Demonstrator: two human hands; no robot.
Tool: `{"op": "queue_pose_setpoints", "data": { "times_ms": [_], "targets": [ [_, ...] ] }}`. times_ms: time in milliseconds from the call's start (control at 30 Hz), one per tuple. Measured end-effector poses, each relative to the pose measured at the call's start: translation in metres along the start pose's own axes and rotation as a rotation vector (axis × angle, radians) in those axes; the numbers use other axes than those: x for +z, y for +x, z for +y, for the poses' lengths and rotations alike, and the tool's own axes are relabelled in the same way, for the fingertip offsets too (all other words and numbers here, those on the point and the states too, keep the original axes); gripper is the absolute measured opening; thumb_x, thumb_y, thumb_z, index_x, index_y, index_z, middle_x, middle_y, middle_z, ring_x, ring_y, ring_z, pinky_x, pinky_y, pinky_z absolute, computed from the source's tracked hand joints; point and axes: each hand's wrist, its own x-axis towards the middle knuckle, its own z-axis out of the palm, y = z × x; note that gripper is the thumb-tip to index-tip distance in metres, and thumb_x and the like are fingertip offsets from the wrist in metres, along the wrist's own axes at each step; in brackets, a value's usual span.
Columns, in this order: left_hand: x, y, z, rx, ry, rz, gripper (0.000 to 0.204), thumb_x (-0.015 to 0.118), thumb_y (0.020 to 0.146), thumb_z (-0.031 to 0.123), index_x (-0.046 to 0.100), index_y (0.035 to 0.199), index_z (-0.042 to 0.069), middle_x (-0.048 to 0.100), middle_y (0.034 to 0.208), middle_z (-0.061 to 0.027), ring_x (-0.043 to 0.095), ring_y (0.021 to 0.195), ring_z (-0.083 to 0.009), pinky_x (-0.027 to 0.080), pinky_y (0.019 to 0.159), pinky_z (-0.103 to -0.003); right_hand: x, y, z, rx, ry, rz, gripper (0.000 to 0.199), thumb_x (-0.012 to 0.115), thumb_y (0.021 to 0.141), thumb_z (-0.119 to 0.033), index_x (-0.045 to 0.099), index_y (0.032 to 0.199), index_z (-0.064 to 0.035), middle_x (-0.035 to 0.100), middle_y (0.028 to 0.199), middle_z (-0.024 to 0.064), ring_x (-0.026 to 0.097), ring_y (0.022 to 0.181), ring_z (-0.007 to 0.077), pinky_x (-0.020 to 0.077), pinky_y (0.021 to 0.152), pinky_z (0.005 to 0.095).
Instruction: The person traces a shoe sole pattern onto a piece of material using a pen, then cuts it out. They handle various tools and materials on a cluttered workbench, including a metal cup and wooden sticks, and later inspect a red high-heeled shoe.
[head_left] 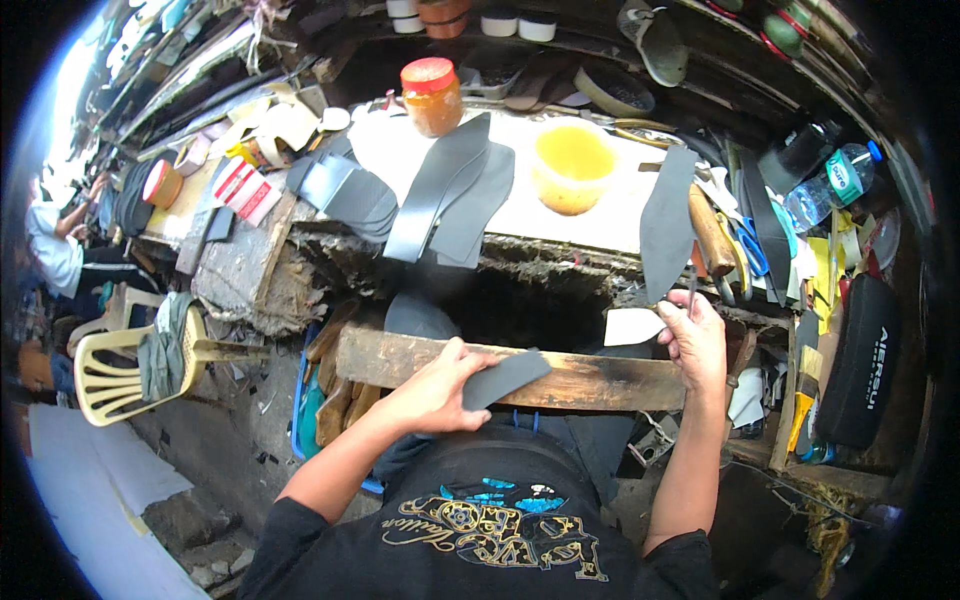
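Note:
My left hand [445, 388] grips a dark grey flat piece [508, 378], cut like part of a shoe sole, above a wooden plank [600, 388] that lies across my lap. At the bench's front edge, my right hand [694, 338] is closed in a pinch. A thin dark tool [692, 282] sticks up from its fingers; its kind is not clear. Beside those fingertips is a cream-coloured flat piece [630, 327], and I cannot tell whether the hand holds it. Just beyond, a long dark grey sole [670, 215] overhangs the bench edge.
On the bench [615, 228] stand a yellow tub [573, 168] and a red-lidded jar [432, 98]. Grey soles [440, 190] lie stacked left of the tub. Tools with wooden handles [710, 235], a water bottle [830, 190] and a black case [858, 360] crowd the right. A plastic chair [100, 375] stands left.

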Motion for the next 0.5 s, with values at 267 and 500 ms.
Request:
{"op": "queue_pose_setpoints", "data": {
  "times_ms": [267,500],
  "targets": [
    [-0.133,0.004,0.031,0.235,0.402,0.704,0.066,0.082,0.069,0.006,0.063,0.132,0.004,0.053,0.113,-0.0162,0.058,0.107,-0.0337,0.050,0.099,-0.042,-0.023,-0.020,-0.004,-0.042,0.081,-0.106,0.019,0.074,0.100,-0.017,0.070,0.110,-0.0011,0.067,0.084,-0.0016,0.063,0.066,0.0051,0.0448,0.057,0.0208],
    [-0.125,0.085,0.060,0.470,0.554,0.738,0.070,0.093,0.073,0.014,0.064,0.135,0.004,0.060,0.130,-0.0221,0.061,0.120,-0.0404,0.053,0.102,-0.047,-0.093,-0.038,-0.043,-0.280,-0.083,0.185,0.014,0.071,0.101,-0.017,0.073,0.107,-0.0042,0.069,0.083,-0.0019,0.063,0.064,0.0045,0.0439,0.053,0.0193]
  ]
}}
